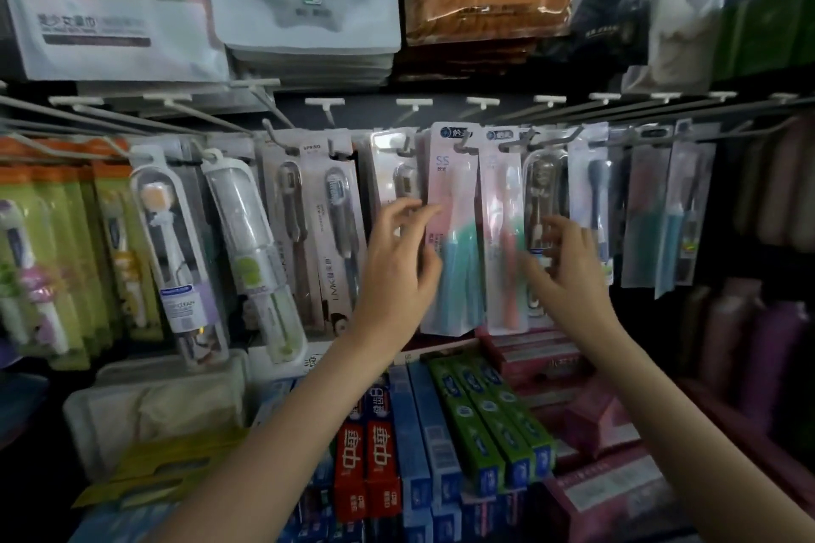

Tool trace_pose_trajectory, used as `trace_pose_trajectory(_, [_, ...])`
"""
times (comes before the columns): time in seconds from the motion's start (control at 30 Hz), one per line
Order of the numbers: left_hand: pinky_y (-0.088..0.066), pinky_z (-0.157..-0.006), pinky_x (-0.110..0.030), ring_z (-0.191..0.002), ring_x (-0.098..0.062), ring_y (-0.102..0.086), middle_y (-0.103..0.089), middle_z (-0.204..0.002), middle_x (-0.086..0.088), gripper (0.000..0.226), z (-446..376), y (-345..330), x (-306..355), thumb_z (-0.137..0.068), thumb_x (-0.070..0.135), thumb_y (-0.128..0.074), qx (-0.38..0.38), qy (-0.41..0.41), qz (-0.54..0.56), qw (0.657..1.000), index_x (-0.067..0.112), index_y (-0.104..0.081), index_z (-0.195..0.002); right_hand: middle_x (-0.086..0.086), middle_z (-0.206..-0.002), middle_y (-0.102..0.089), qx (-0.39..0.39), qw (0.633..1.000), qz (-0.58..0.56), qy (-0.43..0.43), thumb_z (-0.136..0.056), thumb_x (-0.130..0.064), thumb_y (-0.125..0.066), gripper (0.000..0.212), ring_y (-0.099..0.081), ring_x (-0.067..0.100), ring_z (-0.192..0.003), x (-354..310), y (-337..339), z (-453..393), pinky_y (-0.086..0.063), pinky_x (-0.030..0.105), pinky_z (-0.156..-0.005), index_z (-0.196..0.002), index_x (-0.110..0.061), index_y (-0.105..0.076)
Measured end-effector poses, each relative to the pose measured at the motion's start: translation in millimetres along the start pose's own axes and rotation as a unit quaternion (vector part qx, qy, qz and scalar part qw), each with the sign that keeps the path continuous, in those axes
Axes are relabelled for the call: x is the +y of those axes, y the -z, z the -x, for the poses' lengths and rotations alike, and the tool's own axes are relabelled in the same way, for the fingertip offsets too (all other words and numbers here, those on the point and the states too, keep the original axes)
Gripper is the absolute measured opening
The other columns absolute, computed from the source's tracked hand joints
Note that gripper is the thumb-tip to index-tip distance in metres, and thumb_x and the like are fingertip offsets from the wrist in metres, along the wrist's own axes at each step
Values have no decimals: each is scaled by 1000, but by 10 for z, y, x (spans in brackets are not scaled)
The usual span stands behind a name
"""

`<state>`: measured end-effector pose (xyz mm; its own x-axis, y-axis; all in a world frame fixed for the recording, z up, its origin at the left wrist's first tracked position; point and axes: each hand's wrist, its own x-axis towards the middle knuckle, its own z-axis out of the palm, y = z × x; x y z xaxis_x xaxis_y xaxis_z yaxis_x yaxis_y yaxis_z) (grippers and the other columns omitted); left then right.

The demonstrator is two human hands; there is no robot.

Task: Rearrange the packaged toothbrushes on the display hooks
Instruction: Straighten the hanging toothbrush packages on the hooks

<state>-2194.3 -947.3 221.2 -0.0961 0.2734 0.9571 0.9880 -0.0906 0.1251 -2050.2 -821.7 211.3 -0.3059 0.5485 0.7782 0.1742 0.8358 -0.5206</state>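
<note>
We've got our left hand (399, 260) up at the pink/teal toothbrush pack (454, 234) hanging on its hook (463, 144) mid-rack, fingers loosely curled at its left edge; can't tell if they're actually pinching it. Right hand (569, 265) is spread, fingers relaxed, over the clear-blister pack (543, 190) w/ nothing held. Toothpaste boxes (485, 414) sit below.

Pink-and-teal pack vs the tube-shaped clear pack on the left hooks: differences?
The pink-and-teal pack is a flat printed pouch; the tube-shaped clear pack is a rounded see-through case. The pink-and-teal pack hangs straight, the tube-shaped clear pack tilts. The left hand touches the pink-and-teal pack's edge; nothing touches the tube-shaped clear pack. Both hang on display hooks.
</note>
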Motion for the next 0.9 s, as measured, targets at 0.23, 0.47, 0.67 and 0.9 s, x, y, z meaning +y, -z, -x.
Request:
trace_pose_trajectory(0.23, [-35,-97,-13,-106,-11,-43,-43,-113,-9,34,134,440,-272,-80,0,-45,168,102,-6,980,2,-52,-113,0,-108,-41,21,988,-49,142,-87,-15,-56,36,-48,14,-98,-581,-132,33,-44,23,-84,-121,-5,-48])
trace_pose_trajectory(0.47, [-25,-103,-8,-127,-17,-38,-38,-138,-12,53,371,764,-634,-89,-3,-50,47,212,-40,975,5,-32,-138,-4,-112,-40,-70,971,-101,205,-86,-22,-56,42,-45,6,-101,-1072,-730,179,-37,11,-86,-124,-7,-46])
trace_pose_trajectory(0.67, [-22,-95,-13,-131,-18,-36,-37,-144,-6,58,253,744,-698,-93,15,-52,-8,330,0,944,10,-23,-144,8,-145,-26,-106,989,-78,62,-81,-27,-70,89,-36,17,-126,-1229,-1140,170,-33,17,-89,-146,-11,-11])
trace_pose_trajectory(0.9, [-35,-96,-25,-124,-21,-47,-47,-138,-5,59,152,758,-795,-93,16,-54,-20,373,11,927,12,-24,-143,10,-144,-30,-80,991,7,108,-87,-2,-57,75,-53,31,-105,-1189,-1044,154,-47,39,-80,-146,-15,-14])
